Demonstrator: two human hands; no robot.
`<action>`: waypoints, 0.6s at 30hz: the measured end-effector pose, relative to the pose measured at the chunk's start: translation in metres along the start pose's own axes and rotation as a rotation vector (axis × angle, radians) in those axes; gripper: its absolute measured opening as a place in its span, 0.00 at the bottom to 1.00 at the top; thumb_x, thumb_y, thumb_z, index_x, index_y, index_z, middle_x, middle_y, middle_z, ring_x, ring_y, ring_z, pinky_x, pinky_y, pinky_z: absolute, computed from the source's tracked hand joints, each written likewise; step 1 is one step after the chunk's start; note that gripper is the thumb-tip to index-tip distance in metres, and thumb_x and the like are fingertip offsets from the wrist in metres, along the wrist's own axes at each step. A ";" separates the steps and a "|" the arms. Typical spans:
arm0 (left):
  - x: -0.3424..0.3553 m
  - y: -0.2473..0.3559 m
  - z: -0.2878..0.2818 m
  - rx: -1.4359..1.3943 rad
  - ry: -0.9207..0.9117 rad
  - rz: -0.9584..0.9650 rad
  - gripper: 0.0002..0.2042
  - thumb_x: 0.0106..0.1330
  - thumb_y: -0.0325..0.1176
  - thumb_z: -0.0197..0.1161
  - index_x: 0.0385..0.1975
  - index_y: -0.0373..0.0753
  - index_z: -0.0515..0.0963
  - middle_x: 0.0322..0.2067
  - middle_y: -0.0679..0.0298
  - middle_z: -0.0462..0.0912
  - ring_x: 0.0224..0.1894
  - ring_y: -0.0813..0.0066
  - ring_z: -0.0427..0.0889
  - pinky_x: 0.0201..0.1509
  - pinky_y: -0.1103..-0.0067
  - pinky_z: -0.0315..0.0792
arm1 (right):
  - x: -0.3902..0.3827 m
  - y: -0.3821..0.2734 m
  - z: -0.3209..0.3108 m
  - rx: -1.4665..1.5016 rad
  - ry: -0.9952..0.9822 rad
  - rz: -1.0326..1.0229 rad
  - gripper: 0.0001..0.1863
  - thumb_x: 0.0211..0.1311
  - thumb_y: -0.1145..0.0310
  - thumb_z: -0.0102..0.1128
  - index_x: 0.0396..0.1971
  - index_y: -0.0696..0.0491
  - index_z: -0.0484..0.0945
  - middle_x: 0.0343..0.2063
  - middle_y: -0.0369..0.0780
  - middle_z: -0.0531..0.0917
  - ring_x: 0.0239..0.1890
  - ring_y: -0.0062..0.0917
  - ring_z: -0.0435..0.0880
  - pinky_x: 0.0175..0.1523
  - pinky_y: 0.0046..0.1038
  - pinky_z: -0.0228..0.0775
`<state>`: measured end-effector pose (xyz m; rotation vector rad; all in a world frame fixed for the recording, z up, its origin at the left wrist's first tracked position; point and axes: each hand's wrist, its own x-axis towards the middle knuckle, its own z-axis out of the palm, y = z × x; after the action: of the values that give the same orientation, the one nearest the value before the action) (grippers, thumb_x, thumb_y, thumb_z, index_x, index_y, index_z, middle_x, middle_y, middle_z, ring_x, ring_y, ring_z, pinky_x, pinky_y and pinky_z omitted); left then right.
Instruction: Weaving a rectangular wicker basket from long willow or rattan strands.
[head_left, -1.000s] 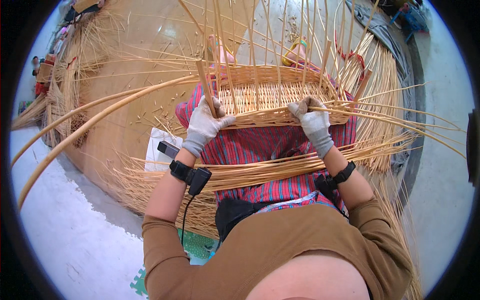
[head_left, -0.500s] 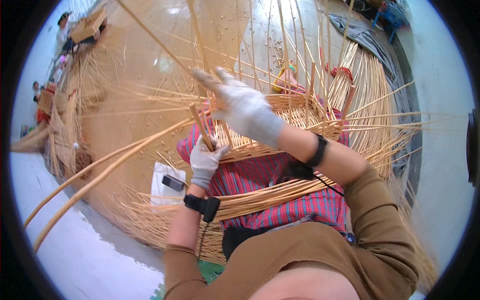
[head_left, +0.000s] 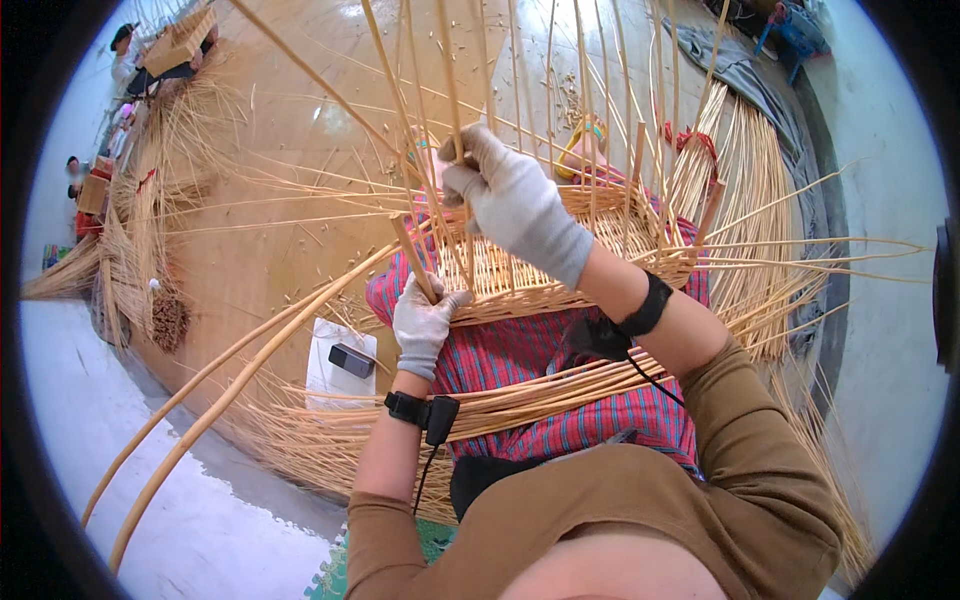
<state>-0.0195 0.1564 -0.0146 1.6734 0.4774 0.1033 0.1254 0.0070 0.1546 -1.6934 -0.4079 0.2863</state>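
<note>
A pale woven wicker basket [head_left: 560, 275] with tall upright rods rests on red striped cloth [head_left: 500, 352] over my lap. My left hand [head_left: 423, 322], in a grey-white glove, is closed on a short thick stake [head_left: 413, 255] at the basket's near left corner, against the rim. My right hand [head_left: 505, 205], also gloved, is raised over the basket's left half, fingers curled round a tall upright rod [head_left: 450, 80]. A bundle of long rods [head_left: 540, 395] lies across my lap below the basket.
Loose willow rods [head_left: 180, 130] heap at the left; more rods [head_left: 745, 230] lie at the right beside a grey sheet [head_left: 745, 105]. A small dark device [head_left: 350, 360] sits on a white board. Two people [head_left: 125, 60] are at the far left. A blue stool [head_left: 782, 35] stands back right.
My right hand has left the basket's right rim and moved up and left onto a tall rod. My left hand stays on the corner stake, now lower in the picture with the basket.
</note>
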 end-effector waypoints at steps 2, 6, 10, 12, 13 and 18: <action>0.000 0.001 -0.001 -0.031 0.016 0.018 0.19 0.54 0.34 0.81 0.32 0.39 0.72 0.24 0.74 0.72 0.28 0.85 0.72 0.35 0.84 0.72 | -0.022 -0.003 -0.003 -0.322 0.015 -0.175 0.15 0.68 0.69 0.59 0.51 0.53 0.71 0.32 0.43 0.86 0.32 0.40 0.88 0.36 0.35 0.79; 0.000 0.018 0.002 0.059 0.079 -0.103 0.23 0.54 0.49 0.80 0.28 0.41 0.72 0.22 0.75 0.71 0.26 0.85 0.68 0.33 0.82 0.69 | -0.078 0.042 -0.034 -0.161 0.146 -0.234 0.09 0.69 0.81 0.53 0.45 0.54 0.69 0.32 0.41 0.81 0.36 0.26 0.88 0.40 0.29 0.81; 0.002 0.025 0.014 0.062 0.142 -0.197 0.25 0.53 0.52 0.79 0.23 0.43 0.70 0.20 0.75 0.71 0.24 0.84 0.66 0.31 0.81 0.65 | -0.164 0.125 -0.072 0.264 0.297 -0.162 0.09 0.72 0.84 0.46 0.46 0.55 0.66 0.33 0.39 0.76 0.36 0.27 0.85 0.48 0.32 0.84; 0.004 0.019 0.013 0.035 0.157 -0.169 0.24 0.54 0.52 0.79 0.23 0.43 0.70 0.19 0.75 0.71 0.23 0.84 0.67 0.30 0.81 0.65 | -0.169 0.122 -0.064 0.292 0.362 -0.290 0.09 0.75 0.80 0.44 0.50 0.52 0.66 0.31 0.38 0.80 0.38 0.28 0.87 0.38 0.26 0.84; 0.006 0.015 0.012 0.010 0.161 -0.147 0.24 0.55 0.51 0.78 0.22 0.44 0.70 0.19 0.75 0.71 0.23 0.84 0.68 0.29 0.81 0.65 | -0.166 0.121 -0.067 0.299 0.354 -0.298 0.09 0.75 0.80 0.44 0.50 0.52 0.66 0.31 0.38 0.80 0.38 0.28 0.87 0.38 0.26 0.84; -0.010 0.044 0.014 -0.070 0.453 0.254 0.14 0.67 0.41 0.71 0.31 0.40 0.74 0.22 0.69 0.75 0.22 0.81 0.71 0.28 0.80 0.69 | -0.152 0.114 -0.079 0.380 0.430 0.131 0.05 0.76 0.76 0.48 0.47 0.53 0.68 0.27 0.36 0.76 0.33 0.25 0.86 0.43 0.28 0.82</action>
<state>-0.0131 0.1361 0.0273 1.6348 0.5872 0.6891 0.0326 -0.1426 0.0487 -1.3595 0.0759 0.0808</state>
